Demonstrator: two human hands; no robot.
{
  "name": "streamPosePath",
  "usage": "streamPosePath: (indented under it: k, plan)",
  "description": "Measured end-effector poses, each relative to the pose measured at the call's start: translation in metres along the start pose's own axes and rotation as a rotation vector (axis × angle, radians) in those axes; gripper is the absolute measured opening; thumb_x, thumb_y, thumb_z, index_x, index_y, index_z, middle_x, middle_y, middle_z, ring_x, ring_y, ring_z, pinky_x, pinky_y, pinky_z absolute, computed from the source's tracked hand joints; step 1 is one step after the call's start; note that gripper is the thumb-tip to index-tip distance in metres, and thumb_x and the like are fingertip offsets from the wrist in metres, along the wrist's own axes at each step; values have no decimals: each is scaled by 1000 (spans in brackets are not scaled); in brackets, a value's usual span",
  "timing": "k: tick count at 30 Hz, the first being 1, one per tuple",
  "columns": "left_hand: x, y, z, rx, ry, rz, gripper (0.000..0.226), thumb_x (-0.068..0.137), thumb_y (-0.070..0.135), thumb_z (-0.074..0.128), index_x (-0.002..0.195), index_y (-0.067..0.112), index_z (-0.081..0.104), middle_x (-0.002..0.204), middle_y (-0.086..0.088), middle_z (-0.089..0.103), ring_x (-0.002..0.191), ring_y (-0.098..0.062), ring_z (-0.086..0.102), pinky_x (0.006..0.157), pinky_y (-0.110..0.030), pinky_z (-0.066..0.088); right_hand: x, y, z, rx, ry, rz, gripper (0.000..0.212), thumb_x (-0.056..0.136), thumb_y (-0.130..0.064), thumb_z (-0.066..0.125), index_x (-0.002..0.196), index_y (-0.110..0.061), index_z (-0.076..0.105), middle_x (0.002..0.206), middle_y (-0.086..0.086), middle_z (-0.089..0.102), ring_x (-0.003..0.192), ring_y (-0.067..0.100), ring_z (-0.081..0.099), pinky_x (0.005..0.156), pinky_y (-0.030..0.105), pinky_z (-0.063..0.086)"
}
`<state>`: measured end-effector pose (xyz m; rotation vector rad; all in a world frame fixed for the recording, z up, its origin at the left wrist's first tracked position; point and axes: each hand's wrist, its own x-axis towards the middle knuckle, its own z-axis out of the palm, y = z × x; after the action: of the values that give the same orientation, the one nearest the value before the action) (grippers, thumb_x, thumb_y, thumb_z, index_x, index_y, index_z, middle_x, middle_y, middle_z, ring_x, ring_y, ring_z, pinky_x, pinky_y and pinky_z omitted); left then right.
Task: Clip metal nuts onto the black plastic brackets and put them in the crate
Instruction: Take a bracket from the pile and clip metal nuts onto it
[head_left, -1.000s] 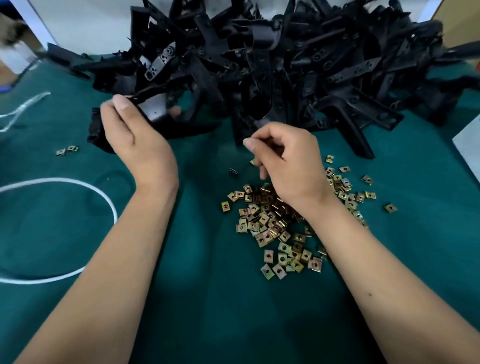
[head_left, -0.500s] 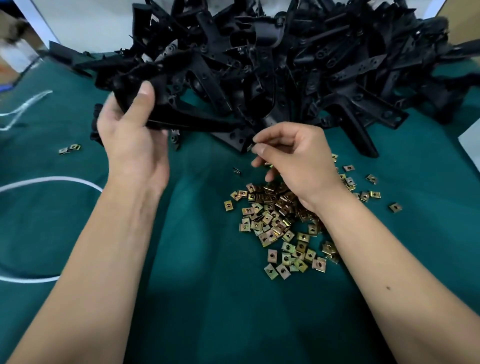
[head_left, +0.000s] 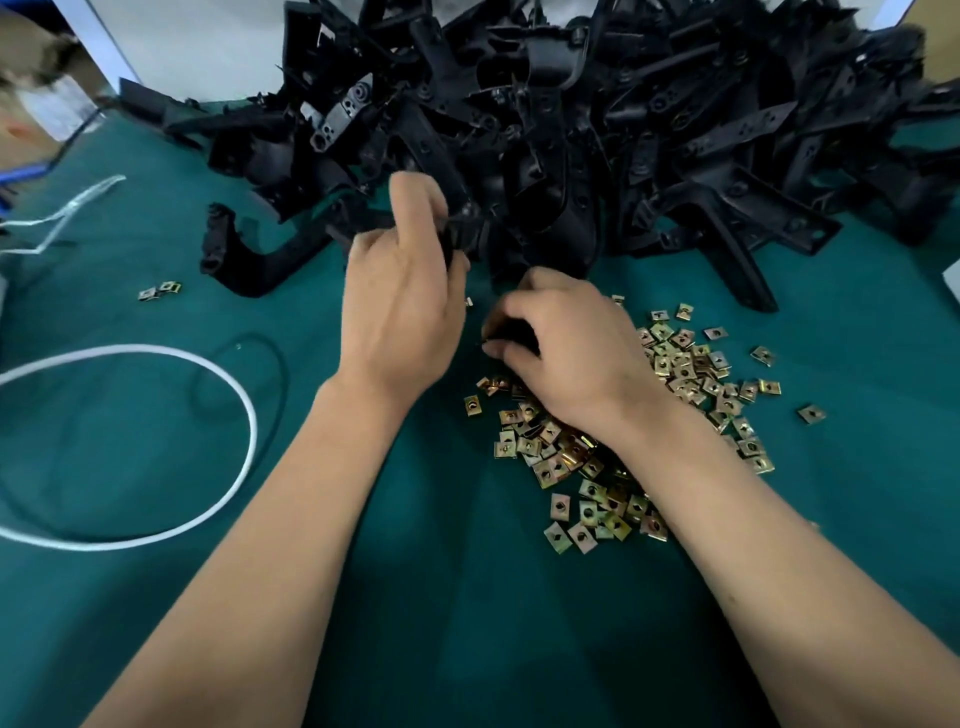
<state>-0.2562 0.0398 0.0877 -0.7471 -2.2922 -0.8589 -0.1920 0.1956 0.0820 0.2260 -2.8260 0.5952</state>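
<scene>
1. Head view: a dark green cloth (head_left: 171, 457) covers the worktable, with a pale wall behind. A white cord loop (head_left: 244, 415) lies well to the outside of the left forearm.
2. A big heap of black plastic brackets (head_left: 649, 130) rises just beyond both hands.
3. The left hand (head_left: 400, 306) is clenched round the near end of one black bracket (head_left: 462, 234). Its long axis runs away from the hand into the heap.
4. The right hand (head_left: 566, 348) has its fingers curled at the tips. Motion blur hides whether they pinch a nut, so I cannot tell.
5. The pile of brass-coloured metal clip nuts (head_left: 571, 457) lies under and behind the right wrist.
6. The hands are just beside each other, so the nut hand probably needs only a short move left and forward to the gripped end.
7. No crate shows.
</scene>
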Motion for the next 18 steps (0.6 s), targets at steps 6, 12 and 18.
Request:
streamPosePath:
  k: [6,12,18]
  plan:
    - [-9,-12,8,170,-249,-182,88,87,57,62,151,7,27,125,-6,60,123,-31,50,107,-46,25,-1,15,-4,491,221,146,6,95,-13,68,90,-17,68,82,-5,72,72,8,66,66,29,55]
    - [-14,-1,7,-74,-310,-132,87,96,67,32,163,14,13,156,0,37,125,-9,28,114,-34,10,2,20,-11,997,288,297,13,93,-6,66,100,-13,75,70,5,70,57,15,58,48,25,46]
    - [-14,0,13,-116,-289,-46,84,100,54,46,164,12,9,141,4,51,126,-16,41,112,-30,12,1,21,-16,1196,224,353,16,92,2,72,107,-4,75,78,11,75,64,15,69,60,21,56]
